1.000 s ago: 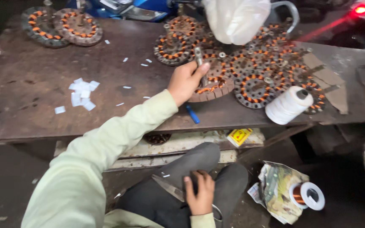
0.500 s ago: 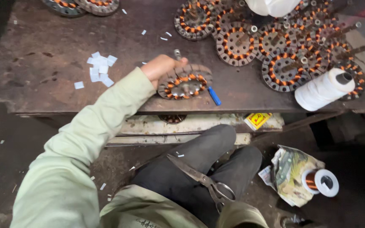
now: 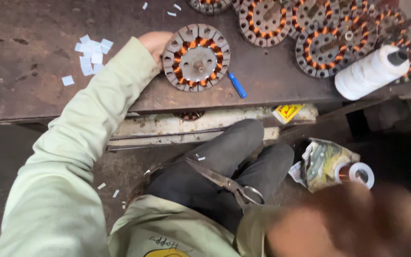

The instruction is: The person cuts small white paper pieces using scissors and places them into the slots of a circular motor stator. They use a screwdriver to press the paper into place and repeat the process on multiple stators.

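My left hand, at the end of a pale green sleeve, grips the left edge of a round stator with copper windings and a centre shaft. The stator lies flat near the front edge of the dark metal table. Close to the camera at the bottom right, my right hand is a large blur; its fingers and anything in it cannot be made out. A pair of scissors rests on my lap.
Several more wound stators crowd the table's far right. A white thread cone lies at the right edge, a blue-handled tool beside the held stator, white paper scraps at the left. On the floor sits a copper wire spool by crumpled paper.
My left hand has dragged the stator from the pile toward the table's front edge. My right hand left my lap and rose close to the camera, where it blurs.
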The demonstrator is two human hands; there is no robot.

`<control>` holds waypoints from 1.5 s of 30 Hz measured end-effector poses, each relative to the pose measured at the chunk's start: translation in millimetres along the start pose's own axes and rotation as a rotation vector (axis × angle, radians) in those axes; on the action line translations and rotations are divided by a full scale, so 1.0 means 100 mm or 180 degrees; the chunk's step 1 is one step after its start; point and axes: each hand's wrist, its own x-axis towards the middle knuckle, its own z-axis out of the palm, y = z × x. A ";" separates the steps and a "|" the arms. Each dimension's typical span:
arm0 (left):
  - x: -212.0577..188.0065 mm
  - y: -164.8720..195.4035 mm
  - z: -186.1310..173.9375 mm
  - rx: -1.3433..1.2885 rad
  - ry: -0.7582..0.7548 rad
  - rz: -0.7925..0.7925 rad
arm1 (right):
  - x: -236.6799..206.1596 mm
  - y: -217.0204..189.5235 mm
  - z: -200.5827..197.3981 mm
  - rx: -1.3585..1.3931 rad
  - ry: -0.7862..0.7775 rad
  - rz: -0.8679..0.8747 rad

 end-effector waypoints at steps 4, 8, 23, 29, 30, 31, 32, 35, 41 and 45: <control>-0.03 0.04 0.17 0.0169 0.0330 -0.0365 | -0.34 0.71 0.07 -0.1758 -0.0035 0.1304; -0.26 0.32 0.51 0.1173 0.0896 -0.0514 | -0.49 1.22 0.29 -0.2523 -0.1297 0.1227; -1.48 -0.09 1.78 0.3043 0.1896 0.3478 | -0.87 1.60 0.13 -0.2102 -0.1605 0.1616; -1.57 -0.29 1.71 0.3207 0.1726 0.3908 | -1.02 1.41 -0.01 -0.2499 -0.1461 0.1752; -1.56 -0.31 1.70 0.3152 0.1685 0.3896 | -1.04 1.39 -0.03 -0.2434 -0.1433 0.1814; -1.56 -0.32 1.71 0.3100 0.1645 0.3890 | -1.07 1.37 -0.04 -0.2364 -0.1399 0.1872; -1.54 -0.32 1.70 0.3094 0.1611 0.3865 | -1.09 1.35 -0.06 -0.2284 -0.1353 0.1907; -1.51 -0.27 1.72 0.3128 0.1558 0.3838 | -1.16 1.32 -0.09 -0.2376 -0.1318 0.1803; -1.50 -0.23 1.72 0.3182 0.1504 0.3752 | -1.28 1.28 -0.09 -0.2576 -0.1416 0.1459; -1.51 -0.25 1.68 0.3227 0.1448 0.3737 | -1.36 1.26 -0.05 -0.2570 -0.1481 0.1492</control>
